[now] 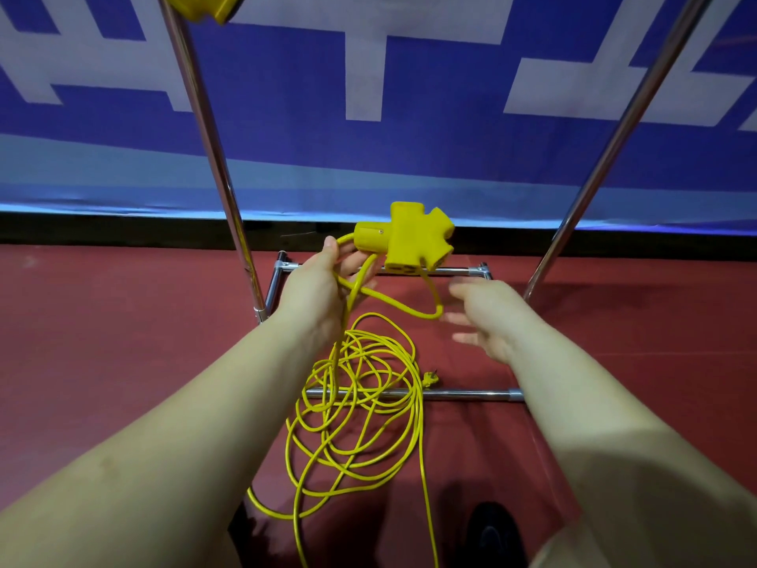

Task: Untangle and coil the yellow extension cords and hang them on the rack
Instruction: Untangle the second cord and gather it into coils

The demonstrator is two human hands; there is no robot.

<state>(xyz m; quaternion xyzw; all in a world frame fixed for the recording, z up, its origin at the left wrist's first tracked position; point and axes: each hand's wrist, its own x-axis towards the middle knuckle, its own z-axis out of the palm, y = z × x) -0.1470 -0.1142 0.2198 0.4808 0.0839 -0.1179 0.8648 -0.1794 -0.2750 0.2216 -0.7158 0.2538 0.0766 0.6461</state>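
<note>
Left hand (317, 280) grips thick yellow extension cord (370, 403) just below chunky yellow multi-outlet block (409, 239), held up between chrome metal rack (229, 223) uprights. Right hand (487, 317), blurred, fingers spread loose, holding nothing, just beside cord loop. Rest of cord lies tangled on red floor (123, 321), draped across rack's lower bar. Small yellow plug (430, 378) near bar.

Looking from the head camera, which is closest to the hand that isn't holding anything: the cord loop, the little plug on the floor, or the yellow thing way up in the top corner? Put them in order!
From the right hand, nearest first:
1. Cord loop, just left of its fingertips.
2. Small plug, on the floor below the hand, by the near rack bar.
3. Yellow block, at the picture's top left beside the rack's left pole, farthest.
</note>
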